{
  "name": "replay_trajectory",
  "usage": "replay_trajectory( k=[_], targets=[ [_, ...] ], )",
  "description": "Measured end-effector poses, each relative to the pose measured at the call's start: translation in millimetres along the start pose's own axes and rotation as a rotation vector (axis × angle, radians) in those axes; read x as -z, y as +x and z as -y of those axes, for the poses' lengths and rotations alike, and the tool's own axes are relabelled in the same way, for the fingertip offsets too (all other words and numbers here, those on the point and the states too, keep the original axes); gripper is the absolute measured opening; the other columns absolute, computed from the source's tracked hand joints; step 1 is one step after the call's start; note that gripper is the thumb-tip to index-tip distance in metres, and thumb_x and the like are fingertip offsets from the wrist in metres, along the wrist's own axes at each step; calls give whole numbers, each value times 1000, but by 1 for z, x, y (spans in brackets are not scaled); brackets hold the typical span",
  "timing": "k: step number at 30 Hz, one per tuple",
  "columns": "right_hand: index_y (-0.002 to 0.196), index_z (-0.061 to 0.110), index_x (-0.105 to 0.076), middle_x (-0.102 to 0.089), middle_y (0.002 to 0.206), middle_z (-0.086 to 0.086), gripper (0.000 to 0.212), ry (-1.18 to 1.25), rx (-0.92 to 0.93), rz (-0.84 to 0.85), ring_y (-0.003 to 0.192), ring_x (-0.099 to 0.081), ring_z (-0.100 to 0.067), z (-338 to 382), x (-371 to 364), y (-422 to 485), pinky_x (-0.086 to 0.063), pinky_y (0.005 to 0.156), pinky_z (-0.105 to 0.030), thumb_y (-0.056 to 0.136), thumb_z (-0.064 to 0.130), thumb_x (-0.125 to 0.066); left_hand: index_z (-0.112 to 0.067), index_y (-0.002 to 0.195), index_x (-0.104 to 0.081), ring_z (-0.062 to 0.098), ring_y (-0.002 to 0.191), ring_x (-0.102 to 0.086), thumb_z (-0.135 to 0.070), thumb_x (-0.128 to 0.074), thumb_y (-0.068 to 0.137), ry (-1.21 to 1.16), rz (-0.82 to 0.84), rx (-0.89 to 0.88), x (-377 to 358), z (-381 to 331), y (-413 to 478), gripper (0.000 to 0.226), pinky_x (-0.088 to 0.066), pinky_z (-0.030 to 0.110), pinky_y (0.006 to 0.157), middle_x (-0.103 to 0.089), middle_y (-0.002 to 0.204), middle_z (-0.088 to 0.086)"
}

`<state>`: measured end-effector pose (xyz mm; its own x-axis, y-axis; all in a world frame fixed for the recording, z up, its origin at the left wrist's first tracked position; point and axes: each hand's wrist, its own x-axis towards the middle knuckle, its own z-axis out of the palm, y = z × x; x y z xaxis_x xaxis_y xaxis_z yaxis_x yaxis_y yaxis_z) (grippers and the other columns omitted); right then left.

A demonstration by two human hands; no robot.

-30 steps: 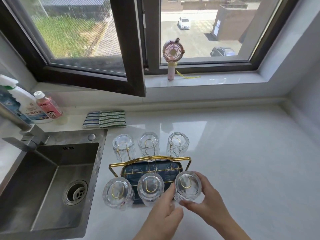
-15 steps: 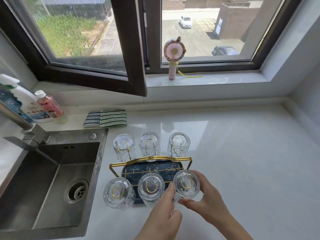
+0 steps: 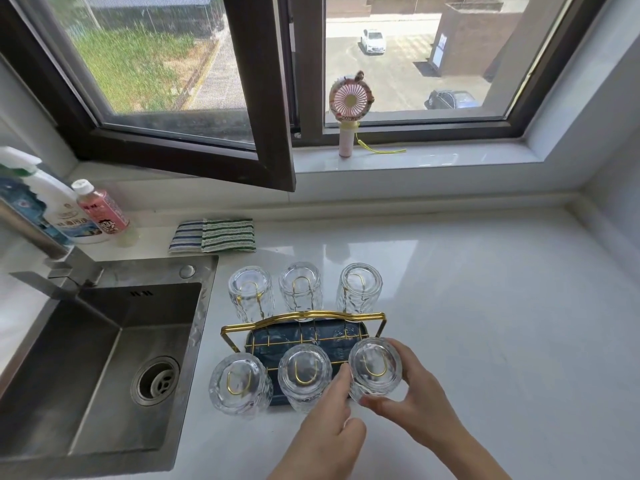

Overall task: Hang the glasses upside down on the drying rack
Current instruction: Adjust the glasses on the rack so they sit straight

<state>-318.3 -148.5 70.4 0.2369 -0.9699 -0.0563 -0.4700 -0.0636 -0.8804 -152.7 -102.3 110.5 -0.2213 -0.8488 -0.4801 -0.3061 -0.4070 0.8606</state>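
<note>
Head view looks down on the drying rack (image 3: 303, 318), a gold wire frame over a dark tray on the white tabletop (image 3: 485, 323), just beside the sink (image 3: 104, 358). Six glasses sit inverted on its pegs: three on the far side and three on the near side. The near-right glass (image 3: 375, 367) is the one you have in hand, and its gold peg shows through the upturned base.

Judge this glass as rigid, smooth and breakable, light enough for one hand but liable to slip if wet. It also stands just beside the middle near glass (image 3: 304, 372), so a sideways knock could chip both. Hold it by the textured wall, low toward the rim, rather than by the slick base.

Your right hand (image 3: 419, 403) wraps the glass from the right, thumb under its near side and fingers (image 3: 403, 355) curled round the far side, closed on it. Your left hand (image 3: 329, 434) comes up from below, its fingers loosely bent, one fingertip touching the glass's left side between the two glasses; it steadies rather than grips.
</note>
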Motion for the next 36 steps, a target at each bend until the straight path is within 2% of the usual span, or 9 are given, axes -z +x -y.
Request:
replay_trajectory(
  k=[6,9,11,14,17,23,28,32,36],
  targets=[
    [125,46,-38,-56,124,28,97,128,-71,65,117,-50,6,-8,9,-5,-37,95,-10,43,47,-90,-31,144,-11,-12,118,-29,-32,-42,74,37,13,-8,7,-9,-13,76,-30,29,110,-20,150,-16],
    [123,33,-41,-52,136,4,86,227,-114,46,122,-49,-2,-14,34,0,-37,104,-22,53,23,-89,-41,137,-26,-18,117,-35,-44,-56,75,39,51,-120,23,-20,-27,69,-37,13,99,-36,133,-33],
    [122,28,-43,-52,135,-6,71,268,-125,1,120,-53,-8,-14,53,10,-41,101,-19,63,8,-77,-53,125,-35,-17,112,-45,-54,-66,69,39,29,-206,41,-38,-31,63,-40,8,91,-49,116,-42],
    [123,27,-44,-56,130,-3,65,263,-118,-38,119,-54,-10,-3,69,39,-44,97,-18,64,26,-72,-57,118,-42,-7,112,-51,-69,-67,58,155,-114,-295,68,-65,-9,66,-42,20,95,-51,122,-32],
    [128,23,-44,-56,129,-2,68,175,-109,-52,119,-54,-11,5,68,78,-42,99,-27,67,37,-72,-38,134,-36,3,122,-40,-66,-64,65,527,-214,-385,87,-88,39,80,-32,28,102,-44,136,-17],
    [142,18,-29,-44,144,-4,101,-40,-162,138,128,-43,-13,5,54,132,-37,106,-31,60,42,-83,-18,135,-37,22,130,-37,-65,-65,66,1058,-169,-306,98,-95,137,89,-18,46,113,-46,141,3],
    [141,28,-31,-44,144,3,116,-30,-160,259,127,-42,-8,1,54,140,-33,110,-31,43,63,-82,-23,134,-40,19,131,-35,-75,-61,57,1079,-42,-279,107,-86,164,96,-3,49,113,-47,140,0],
    [129,40,-43,-56,129,12,89,-60,-100,273,119,-51,-10,1,47,139,-42,104,-40,52,48,-86,-27,127,-48,16,128,-39,-75,-60,57,1048,-21,-332,111,-82,165,86,0,48,113,-54,133,-3],
    [126,38,-48,-61,123,12,81,-49,-66,236,114,-56,-8,5,43,139,-46,101,-39,55,42,-87,-27,126,-50,13,132,-34,-75,-61,56,1070,-18,-340,112,-84,162,85,4,48,114,-53,134,-1]
  ],
)
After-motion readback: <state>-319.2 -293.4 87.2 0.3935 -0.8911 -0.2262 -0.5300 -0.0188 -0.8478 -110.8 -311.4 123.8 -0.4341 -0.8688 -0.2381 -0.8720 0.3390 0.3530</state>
